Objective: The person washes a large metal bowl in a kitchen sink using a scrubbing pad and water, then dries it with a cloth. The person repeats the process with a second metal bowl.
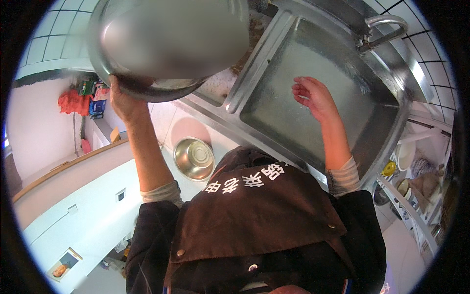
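Note:
A large round metal basin [161, 92] is tilted up at the upper left, beside and partly over the sink's left compartment. My left hand [126, 102] grips its near left rim, the thumb showing on the outside. A pale blur covers much of the basin, so what it holds cannot be made out. Over the right compartment of the steel sink [289, 122] hangs my right hand [316, 95]. Its fingers are loosely bent and slightly apart, with nothing in them. A film of greyish wetness or shallow water seems to cover that compartment's bottom.
A curved metal faucet [387, 29] stands at the sink's far right corner. On the floor left of me sits a small metal bowl [193, 158]. A shelf rack [411, 210] with dishes stands at the right. Behind the left arm runs a wall with a wooden-edged ledge [68, 169].

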